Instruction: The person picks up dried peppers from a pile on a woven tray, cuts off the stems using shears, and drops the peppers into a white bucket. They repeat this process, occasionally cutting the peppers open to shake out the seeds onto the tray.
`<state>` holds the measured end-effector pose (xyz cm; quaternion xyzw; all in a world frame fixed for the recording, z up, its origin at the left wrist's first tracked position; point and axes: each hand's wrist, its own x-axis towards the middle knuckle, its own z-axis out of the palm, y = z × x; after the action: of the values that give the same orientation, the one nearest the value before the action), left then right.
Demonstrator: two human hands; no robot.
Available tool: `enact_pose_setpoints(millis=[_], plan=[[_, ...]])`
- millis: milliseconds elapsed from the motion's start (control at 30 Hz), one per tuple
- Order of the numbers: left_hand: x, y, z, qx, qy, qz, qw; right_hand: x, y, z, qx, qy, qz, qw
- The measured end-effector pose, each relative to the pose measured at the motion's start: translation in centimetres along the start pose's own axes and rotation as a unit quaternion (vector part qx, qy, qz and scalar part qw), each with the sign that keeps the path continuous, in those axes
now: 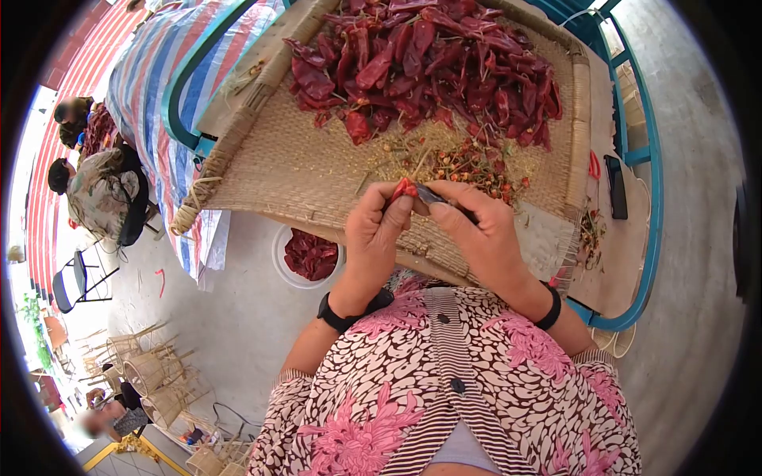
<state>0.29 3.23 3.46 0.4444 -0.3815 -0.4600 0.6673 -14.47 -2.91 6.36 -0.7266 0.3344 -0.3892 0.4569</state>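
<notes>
Above the near edge of a woven tray [294,170], my two hands meet at a dried red chili pepper [404,189]. My left hand [375,226] is closed on the pepper, thumb and fingers pinching it. In my right hand [486,230] sits a small dark tool [431,195] with its tip against the pepper; fingers cover most of it, so its kind is unclear. Just beyond my hands lie cut pepper stems and caps [476,170] among scattered seeds. A large heap of dried red peppers [421,63] covers the far part of the tray.
The tray rests on a teal metal-framed cart [655,198] with a phone [616,187] at its right side. A white tub [279,262] of red peppers stands on the floor below left. Several people [103,190] sit at the left near a folding chair [79,278] and stacked baskets [151,373].
</notes>
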Motion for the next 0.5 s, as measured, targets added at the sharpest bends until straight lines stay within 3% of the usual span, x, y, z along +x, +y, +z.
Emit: enact_pose_setpoints(millis=[67,167,267,300,367,400,433,500], plan=[[0.2,-0.1,0.4,-0.034,-0.003,-0.001,0.999,-0.2,-1.0,-0.2,0.172,-0.036,0.146,0.974],[0.5,-0.4,0.3,-0.078,-0.009,-0.014,0.997,0.1,-1.6,-1.4,0.331,-0.085,0.306,0.889],[0.5,-0.9,-0.1,-0.124,-0.024,-0.031,0.992,0.0,-1.2,-1.6,0.433,-0.092,0.336,0.831],[0.5,-1.0,-0.2,-0.140,-0.030,-0.036,0.989,0.0,-1.2,-1.3,0.396,-0.078,0.302,0.864],[0.5,-0.5,-0.3,-0.048,-0.013,0.000,0.999,-0.1,-1.3,-0.3,0.316,-0.048,0.232,0.919],[0.5,-0.2,-0.2,-0.002,-0.004,0.018,1.000,0.0,-1.1,-0.5,0.168,-0.031,0.126,0.977],[0.5,0.1,-0.1,0.009,0.004,0.036,0.999,0.3,-0.7,-0.7,0.013,-0.013,0.016,1.000],[0.6,0.7,0.0,0.035,0.020,0.071,0.997,0.4,-1.0,-0.8,-0.197,0.005,-0.101,0.975]])
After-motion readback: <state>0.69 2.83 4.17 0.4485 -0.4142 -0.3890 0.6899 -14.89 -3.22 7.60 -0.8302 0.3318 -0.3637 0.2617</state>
